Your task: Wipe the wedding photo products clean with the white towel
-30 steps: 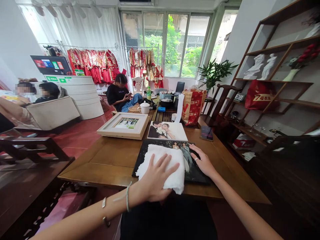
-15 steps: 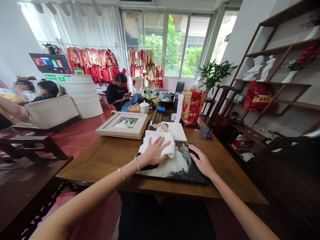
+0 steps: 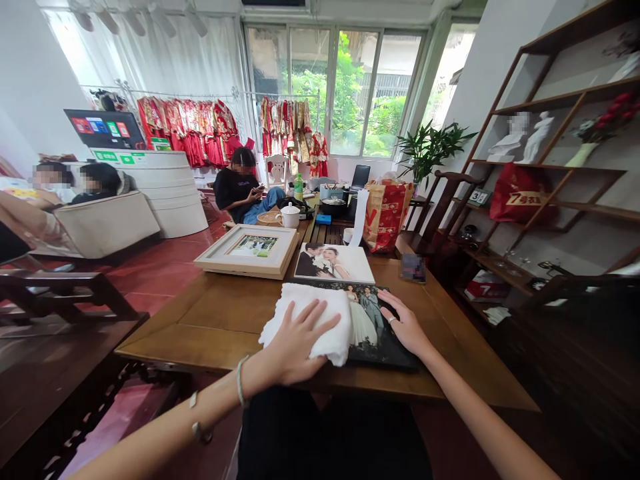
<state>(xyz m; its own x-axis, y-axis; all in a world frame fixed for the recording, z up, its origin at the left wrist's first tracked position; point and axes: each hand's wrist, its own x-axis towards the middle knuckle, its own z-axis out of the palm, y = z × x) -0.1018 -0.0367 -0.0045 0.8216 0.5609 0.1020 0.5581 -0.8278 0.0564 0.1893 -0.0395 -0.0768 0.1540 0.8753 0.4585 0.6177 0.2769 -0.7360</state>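
My left hand [image 3: 295, 343] lies flat with fingers spread on a white cloth [image 3: 313, 320], pressing it onto the left part of a dark wedding photo panel [image 3: 373, 323] that rests on the wooden table [image 3: 220, 317]. My right hand [image 3: 407, 327] is open, fingers flat on the panel's right side, a ring on one finger. The cloth hides the panel's left half.
A second wedding photo [image 3: 334, 263] and a light wood picture frame [image 3: 247, 249] lie further back on the table, a phone [image 3: 413, 267] at the right. Beyond are a teapot [image 3: 289, 215], a red bag [image 3: 385, 213], seated people, a shelf unit [image 3: 550, 167] on the right.
My left hand slid the cloth from the panel's near edge to its far left corner, then back toward me over the left side. My right hand stayed in place.
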